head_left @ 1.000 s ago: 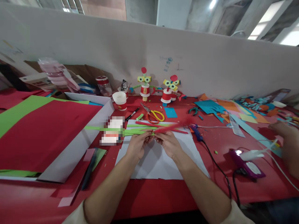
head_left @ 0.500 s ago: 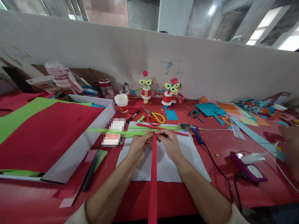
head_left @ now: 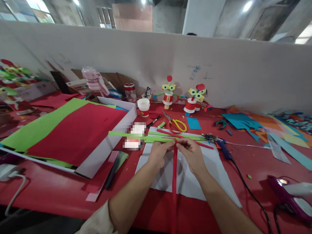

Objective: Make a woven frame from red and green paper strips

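My left hand (head_left: 158,155) is closed in a pinch on the upper end of a long red paper strip (head_left: 175,185), where it meets a green paper strip (head_left: 122,133). My right hand (head_left: 192,152) pinches the same joint from the other side. The red strip hangs down towards me, and the green one stretches out to the left. The fingers hide the exact fold between the two. Beneath both hands lie white paper sheets (head_left: 164,178). Behind them another red strip (head_left: 206,145) rests slantwise across green strips on the sheets.
To the right lies a blue glue gun (head_left: 225,150) with its cord. Scissors (head_left: 179,126), a black marker (head_left: 154,121) and a paper cup (head_left: 143,107) sit behind. Paper-cup figures (head_left: 168,97) stand by the wall. A white box (head_left: 107,159) of coloured paper is at left.
My view has turned left, so the table's things appear farther right. Both hands stay at the joint of the strips; the right fingers have shifted slightly on the red strip.
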The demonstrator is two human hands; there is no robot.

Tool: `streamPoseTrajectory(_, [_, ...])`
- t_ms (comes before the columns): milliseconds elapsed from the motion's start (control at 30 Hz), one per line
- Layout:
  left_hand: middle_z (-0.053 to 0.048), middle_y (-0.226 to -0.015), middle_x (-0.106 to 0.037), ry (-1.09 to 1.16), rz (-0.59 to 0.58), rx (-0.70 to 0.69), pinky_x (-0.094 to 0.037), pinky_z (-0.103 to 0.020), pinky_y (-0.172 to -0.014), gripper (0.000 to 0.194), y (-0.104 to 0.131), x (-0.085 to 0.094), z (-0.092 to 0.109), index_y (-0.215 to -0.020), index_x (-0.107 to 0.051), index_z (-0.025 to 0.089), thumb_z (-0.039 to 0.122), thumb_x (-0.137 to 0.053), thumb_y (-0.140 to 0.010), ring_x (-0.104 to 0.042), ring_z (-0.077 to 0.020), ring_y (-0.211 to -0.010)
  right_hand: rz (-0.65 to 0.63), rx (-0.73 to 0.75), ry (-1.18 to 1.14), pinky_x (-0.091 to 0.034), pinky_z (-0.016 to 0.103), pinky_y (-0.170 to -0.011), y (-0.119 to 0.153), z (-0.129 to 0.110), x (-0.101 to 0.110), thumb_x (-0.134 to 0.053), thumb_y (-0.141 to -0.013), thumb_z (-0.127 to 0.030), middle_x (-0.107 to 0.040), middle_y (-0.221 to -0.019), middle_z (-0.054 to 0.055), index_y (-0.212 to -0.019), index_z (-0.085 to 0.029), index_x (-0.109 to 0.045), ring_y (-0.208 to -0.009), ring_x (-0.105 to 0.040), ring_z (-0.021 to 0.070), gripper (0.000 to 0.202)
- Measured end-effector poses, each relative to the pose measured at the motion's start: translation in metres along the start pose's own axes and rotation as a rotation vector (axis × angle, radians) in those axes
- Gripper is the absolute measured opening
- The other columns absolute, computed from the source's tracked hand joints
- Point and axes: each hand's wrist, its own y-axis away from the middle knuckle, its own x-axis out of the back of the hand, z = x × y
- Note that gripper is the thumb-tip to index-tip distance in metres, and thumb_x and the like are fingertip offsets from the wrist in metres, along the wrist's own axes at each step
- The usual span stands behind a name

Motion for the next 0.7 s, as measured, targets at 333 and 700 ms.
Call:
streamPoseTrajectory(333, [-0.003, -0.066, -0.067, -0.107, -0.066, 0.005, -0.039, -0.024, -0.056, 0.02, 0.0, 0.004, -0.002, -0.074, -0.072, 0.014, 0.025, -0.077, -0.058, -0.056, -0.0119, -0.06, 0.044, -0.133, -0.156, -0.042, 0.027, -0.061, 0.001, -0.009, -0.001, -0.078, -0.058, -0.029, -0.061, -0.069, -0.001, -0.082, -0.021, -0.061, -0.066, -0.053, 0.014, 0.031])
streamPoseTrajectory(700, [-0.004, -0.072, -0.068, -0.291, -0.213, -0.134, -0.04, -0.026, -0.064, 0.017, 0.0, 0.005, 0.0, -0.075, -0.072, 0.016, 0.031, -0.072, -0.066, -0.057, -0.0155, -0.069, 0.052, -0.208, -0.234, -0.04, 0.026, -0.061, 0.0, -0.015, 0.004, -0.079, -0.055, -0.026, -0.061, -0.066, -0.003, -0.08, -0.021, -0.064, -0.063, -0.052, 0.012, 0.029])
